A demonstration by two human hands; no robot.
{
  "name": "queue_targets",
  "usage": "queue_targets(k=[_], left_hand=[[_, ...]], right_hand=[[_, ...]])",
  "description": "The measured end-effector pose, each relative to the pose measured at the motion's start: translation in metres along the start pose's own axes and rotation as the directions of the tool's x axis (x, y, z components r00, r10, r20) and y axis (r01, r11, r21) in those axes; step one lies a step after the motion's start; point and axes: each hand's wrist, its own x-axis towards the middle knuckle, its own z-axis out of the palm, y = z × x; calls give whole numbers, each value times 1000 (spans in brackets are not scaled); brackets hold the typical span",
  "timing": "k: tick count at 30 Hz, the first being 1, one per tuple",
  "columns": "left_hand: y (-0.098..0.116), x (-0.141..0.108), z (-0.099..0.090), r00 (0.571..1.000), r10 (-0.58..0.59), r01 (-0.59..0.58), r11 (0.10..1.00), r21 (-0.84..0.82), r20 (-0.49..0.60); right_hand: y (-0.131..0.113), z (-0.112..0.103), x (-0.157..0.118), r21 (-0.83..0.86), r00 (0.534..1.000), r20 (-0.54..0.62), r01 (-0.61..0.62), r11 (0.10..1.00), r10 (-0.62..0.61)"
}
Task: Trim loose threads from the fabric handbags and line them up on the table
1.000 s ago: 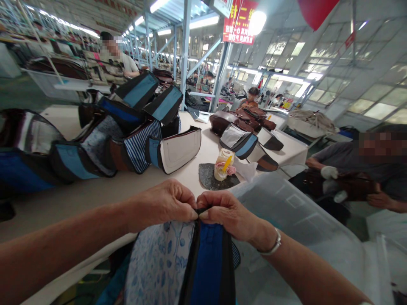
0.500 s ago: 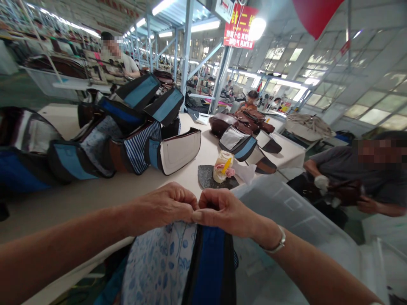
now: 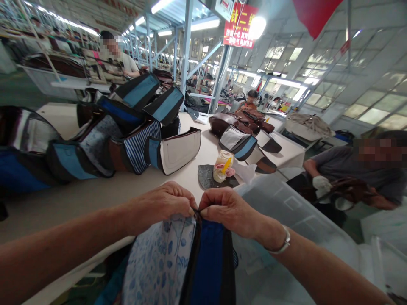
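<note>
Left hand (image 3: 162, 207) and right hand (image 3: 230, 209) have their fingers (image 3: 208, 203) pinched on a blue-and-black bag panel (image 3: 208, 258) at 6 o'clock; a loose pinch could let the floral lining (image 3: 159, 258) slip

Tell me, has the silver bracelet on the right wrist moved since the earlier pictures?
Yes, the bracelet shifted slightly rightward, away from the dark mat.

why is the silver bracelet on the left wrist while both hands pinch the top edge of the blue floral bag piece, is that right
Not quite: the head view shows the silver bracelet on the right wrist, not the left. The rest stands: the left hand and right hand both pinch the top edge of the blue floral bag piece.
</note>
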Motion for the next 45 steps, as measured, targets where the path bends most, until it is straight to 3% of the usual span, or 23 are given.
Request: queue_targets(k=[8,16,18,22,25,29,35,39,45], left_hand=[[1,-3,-1,998,-62,64,993,101,-25],[0,-10,-12,999,48,-42,932,360,-8],[-3,-11,-17,998,57,-57,924,378,10],[-1,-18,-24,998,56,-66,925,374,39],[4,-21,-25,998,41,-54,950,309,49],[4,-18,-24,997,-61,54,987,152,39],[-9,-15,-30,980,-121,98,985,141,161],[-9,-18,-28,982,-113,94,988,123,154],[-7,-22,-20,990,-77,38,950,310,115]], right_hand=[[2,4,-3,-99,996,-55,68,993,-74],[4,6,0,-181,986,-39,154,971,-164],[5,8,0,-235,967,-43,236,943,-253],[7,10,-4,-447,845,8,481,754,-534],[8,10,-8,-524,787,73,552,648,-612],[8,11,-10,-604,719,144,608,515,-680],[6,10,-13,-707,698,256,607,363,-669],[8,9,-15,-734,672,291,613,291,-681],[5,11,-16,-791,597,372,605,94,-711]])
